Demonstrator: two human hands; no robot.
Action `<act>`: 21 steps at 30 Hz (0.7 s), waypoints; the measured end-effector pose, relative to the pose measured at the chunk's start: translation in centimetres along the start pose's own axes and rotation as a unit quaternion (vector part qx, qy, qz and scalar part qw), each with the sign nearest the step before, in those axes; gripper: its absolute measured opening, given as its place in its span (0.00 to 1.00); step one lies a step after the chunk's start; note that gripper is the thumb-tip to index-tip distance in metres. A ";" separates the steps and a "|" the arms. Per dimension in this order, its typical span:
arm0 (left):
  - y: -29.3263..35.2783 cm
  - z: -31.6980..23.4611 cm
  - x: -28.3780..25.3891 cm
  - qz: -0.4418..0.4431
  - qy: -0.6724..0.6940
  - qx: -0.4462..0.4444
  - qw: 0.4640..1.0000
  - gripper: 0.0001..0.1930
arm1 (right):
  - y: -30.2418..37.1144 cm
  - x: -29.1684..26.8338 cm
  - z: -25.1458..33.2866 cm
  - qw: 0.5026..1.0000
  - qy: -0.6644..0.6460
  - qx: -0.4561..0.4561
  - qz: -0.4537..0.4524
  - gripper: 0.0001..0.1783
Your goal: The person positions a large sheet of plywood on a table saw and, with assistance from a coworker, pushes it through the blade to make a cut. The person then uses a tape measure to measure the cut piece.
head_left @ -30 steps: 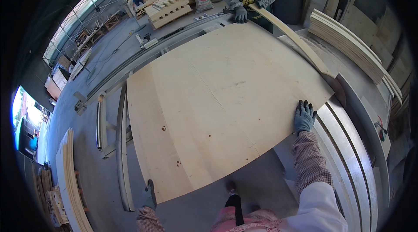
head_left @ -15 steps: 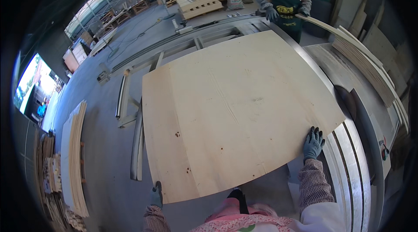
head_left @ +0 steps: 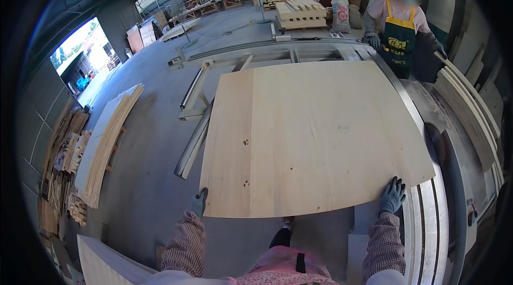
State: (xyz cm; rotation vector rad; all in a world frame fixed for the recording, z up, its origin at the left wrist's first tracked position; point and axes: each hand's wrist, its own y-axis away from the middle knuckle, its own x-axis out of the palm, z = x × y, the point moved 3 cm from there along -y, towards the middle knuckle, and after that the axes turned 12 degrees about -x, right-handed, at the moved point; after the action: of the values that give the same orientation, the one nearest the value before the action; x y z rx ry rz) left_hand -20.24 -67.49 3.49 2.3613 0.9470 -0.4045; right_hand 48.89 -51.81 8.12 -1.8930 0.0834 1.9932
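A large pale plywood sheet (head_left: 320, 135) with a few dark knots lies across the metal frame of a saw table. At its near left corner, my gloved left hand (head_left: 198, 202) is closed on the edge, thumb on top and the other fingers mostly hidden. My gloved right hand (head_left: 393, 196) rests flat on the near edge by the right corner, fingers stretched out over the top face. Just right of that corner runs the slotted metal sliding table (head_left: 427, 231), and beyond it stands a dark round saw blade (head_left: 434, 143).
Another person (head_left: 398, 33) in a green and yellow apron stands at the far right, one hand by a stack of long boards (head_left: 470, 119). Stacked panels (head_left: 109, 146) lie on the left floor. A roller support (head_left: 193, 88) sticks out left of the frame. A pale panel (head_left: 109, 263) stands at lower left.
My view has tilted up and turned left. The sheet now sits straighter, its near edge running more level. Both hands keep their places on it. The other person's hand has come off a long board.
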 end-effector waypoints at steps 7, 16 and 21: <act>-1.7 4.5 -1.4 0.002 0.074 0.002 0.997 0.19 | 0.5 -0.2 -0.6 0.999 -0.025 -0.026 -0.015 0.25; 1.4 1.6 -0.5 0.028 0.042 -0.003 0.999 0.20 | -0.4 0.1 -0.8 0.998 -0.044 -0.010 -0.039 0.27; 3.2 -0.4 -0.1 -0.001 -0.017 0.046 0.999 0.22 | -1.1 0.5 -1.7 0.996 -0.066 -0.004 -0.057 0.26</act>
State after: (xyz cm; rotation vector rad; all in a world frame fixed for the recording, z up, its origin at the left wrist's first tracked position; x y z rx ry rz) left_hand -18.03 -69.22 5.08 2.4284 0.9331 -0.4960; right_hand 50.84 -51.16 7.79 -1.7251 -0.0674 2.0379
